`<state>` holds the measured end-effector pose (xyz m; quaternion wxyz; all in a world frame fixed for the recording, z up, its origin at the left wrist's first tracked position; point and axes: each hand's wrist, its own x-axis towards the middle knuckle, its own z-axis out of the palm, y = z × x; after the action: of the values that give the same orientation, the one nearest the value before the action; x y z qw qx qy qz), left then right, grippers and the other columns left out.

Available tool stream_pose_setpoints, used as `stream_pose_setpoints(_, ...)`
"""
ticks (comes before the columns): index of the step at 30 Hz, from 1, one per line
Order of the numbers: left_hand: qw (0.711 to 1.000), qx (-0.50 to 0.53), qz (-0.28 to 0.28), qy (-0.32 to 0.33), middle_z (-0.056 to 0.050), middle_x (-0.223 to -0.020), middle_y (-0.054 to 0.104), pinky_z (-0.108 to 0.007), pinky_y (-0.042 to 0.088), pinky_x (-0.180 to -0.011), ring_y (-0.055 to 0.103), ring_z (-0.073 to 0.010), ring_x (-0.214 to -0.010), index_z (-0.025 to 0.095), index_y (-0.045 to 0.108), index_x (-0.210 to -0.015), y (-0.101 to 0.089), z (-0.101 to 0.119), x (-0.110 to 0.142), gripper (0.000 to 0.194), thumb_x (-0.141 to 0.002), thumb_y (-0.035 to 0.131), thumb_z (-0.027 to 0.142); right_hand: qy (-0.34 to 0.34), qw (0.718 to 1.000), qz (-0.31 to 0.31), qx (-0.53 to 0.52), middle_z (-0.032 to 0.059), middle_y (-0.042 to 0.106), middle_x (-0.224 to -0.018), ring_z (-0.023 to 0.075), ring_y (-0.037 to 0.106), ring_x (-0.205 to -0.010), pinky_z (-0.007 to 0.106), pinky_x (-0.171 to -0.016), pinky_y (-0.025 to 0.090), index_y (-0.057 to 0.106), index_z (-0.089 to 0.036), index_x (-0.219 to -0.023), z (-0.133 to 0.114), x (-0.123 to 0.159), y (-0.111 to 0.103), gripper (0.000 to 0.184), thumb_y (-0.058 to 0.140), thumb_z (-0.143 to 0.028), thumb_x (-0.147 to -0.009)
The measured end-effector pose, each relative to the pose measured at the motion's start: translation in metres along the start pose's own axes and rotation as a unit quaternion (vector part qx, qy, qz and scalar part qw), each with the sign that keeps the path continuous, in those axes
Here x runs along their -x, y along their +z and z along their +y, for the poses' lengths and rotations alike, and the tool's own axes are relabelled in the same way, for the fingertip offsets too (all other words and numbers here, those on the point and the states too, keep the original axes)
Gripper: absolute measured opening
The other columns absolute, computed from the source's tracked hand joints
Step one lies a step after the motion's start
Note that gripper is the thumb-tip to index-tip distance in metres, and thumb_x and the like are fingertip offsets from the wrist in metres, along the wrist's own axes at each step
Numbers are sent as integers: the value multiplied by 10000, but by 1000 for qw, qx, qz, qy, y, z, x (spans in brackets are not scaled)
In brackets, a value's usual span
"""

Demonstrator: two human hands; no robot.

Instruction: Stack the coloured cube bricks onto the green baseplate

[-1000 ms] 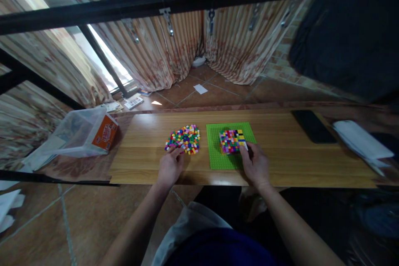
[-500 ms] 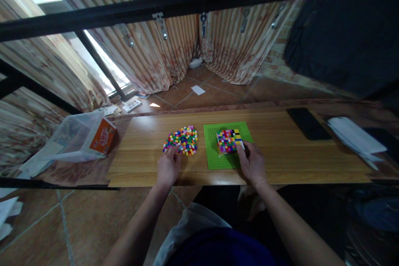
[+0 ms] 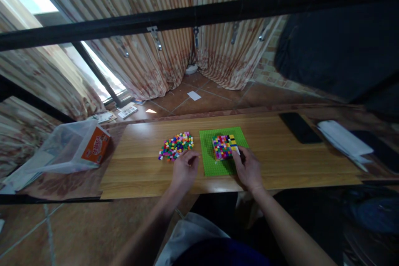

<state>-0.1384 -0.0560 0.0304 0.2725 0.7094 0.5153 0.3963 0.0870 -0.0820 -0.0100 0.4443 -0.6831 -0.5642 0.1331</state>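
A multicoloured block of small building bricks (image 3: 222, 146) stands on a green studded baseplate (image 3: 206, 166). My right hand (image 3: 248, 169) is at the block's near right corner, its thumb and fingers closed on that edge; a white patch shows by the fingertips. To the left lies a loose pile of small mixed-colour bricks (image 3: 176, 144). My left hand (image 3: 186, 168) hovers between the pile and the baseplate, thumb and fingertips pinched together. Whatever is in that pinch is too small to make out.
The wooden table (image 3: 140, 174) also bears a black phone-like slab (image 3: 299, 127). White folded papers or cloth (image 3: 344, 139) lie at the right. A clear plastic bin (image 3: 67, 149) with an orange label stands left of the table. A black bar (image 3: 174, 18) crosses above the far side.
My left hand has left the near edge of the brick pile and moved right, towards the baseplate, fingers pinched. The right hand stays at the block. The camera view has shifted slightly.
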Motion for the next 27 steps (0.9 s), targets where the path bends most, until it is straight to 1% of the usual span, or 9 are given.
stream_pose_setpoints(2, 1000, 16, -18, 2, -20, -801, 681, -242, 511, -660, 631, -125, -723, 191, 687, -807, 12, 9, -5, 169, -849, 550, 101, 0, 1000, -1, -2, 130, 686, -976, 249, 629, -852, 377, -765, 475, 660, -173, -1023, 0, 0, 0, 485, 421, -586, -938)
stream_pose_setpoints(4, 999, 26, -23, 2, -24, -812, 680, -244, 515, -668, 634, -124, -726, 190, 688, -818, 24, 15, -10, 167, -848, 556, 91, 0, 1000, 1, -3, 130, 687, -977, 251, 634, -863, 380, -774, 479, 661, -172, -1024, -1, 0, 0, 483, 422, -583, -939)
stream_pose_setpoints(7, 999, 25, -23, 0, -22, -834, 687, -257, 531, -709, 646, -129, -753, 193, 677, -841, 38, 18, -15, 173, -839, 558, 67, -4, 1000, 1, 0, 124, 688, -971, 252, 638, -869, 385, -784, 483, 662, -179, -1030, -1, 0, 0, 469, 423, -573, -941)
stream_pose_setpoints(10, 999, 17, -29, -4, -20, -858, 700, -281, 548, -753, 662, -141, -788, 195, 664, -870, 46, 18, -19, 155, -831, 577, 72, -2, 1000, 1, 1, 119, 690, -969, 253, 637, -865, 387, -777, 485, 662, -191, -1036, -1, 0, 0, 460, 423, -571, -940)
stream_pose_setpoints(15, 998, 38, -49, -25, -23, -873, 714, -282, 566, -749, 685, -144, -784, 191, 652, -917, 51, 18, -25, 168, -814, 597, 70, 1, 1000, -2, -3, 119, 686, -976, 250, 632, -872, 384, -790, 483, 659, -183, -1039, -2, -1, 0, 463, 425, -570, -940)
stream_pose_setpoints(18, 996, 63, -53, -42, -25, -865, 720, -278, 575, -729, 694, -141, -759, 185, 645, -957, 52, 18, -29, 219, -784, 618, 53, 3, 1000, -4, -4, 122, 683, -979, 247, 629, -870, 383, -791, 482, 659, -177, -1047, -2, -1, 0, 472, 423, -572, -941)
stream_pose_setpoints(21, 993, 93, -54, -53, -23, -838, 721, -272, 581, -711, 699, -138, -737, 177, 640, -964, 52, 18, -30, 228, -774, 625, 52, 5, 1000, -5, -6, 118, 683, -974, 247, 629, -876, 383, -792, 481, 661, -185, -1045, -2, -1, 0, 469, 427, -577, -936)
stream_pose_setpoints(24, 993, 93, -51, -47, -12, -813, 718, -266, 582, -699, 696, -133, -719, 182, 641, -948, 52, 17, -29, 212, -777, 614, 60, 7, 1000, -7, -10, 113, 685, -955, 246, 630, -867, 381, -786, 481, 662, -185, -1039, -2, -1, 0, 468, 427, -576, -934)
stream_pose_setpoints(27, 997, 57, -51, -28, -13, -820, 716, -261, 578, -703, 688, -131, -715, 189, 646, -949, 52, 19, -28, 201, -796, 587, 73, 7, 1000, -6, -15, 112, 686, -947, 245, 631, -866, 380, -786, 483, 663, -186, -1038, -3, -1, 0, 465, 426, -572, -935)
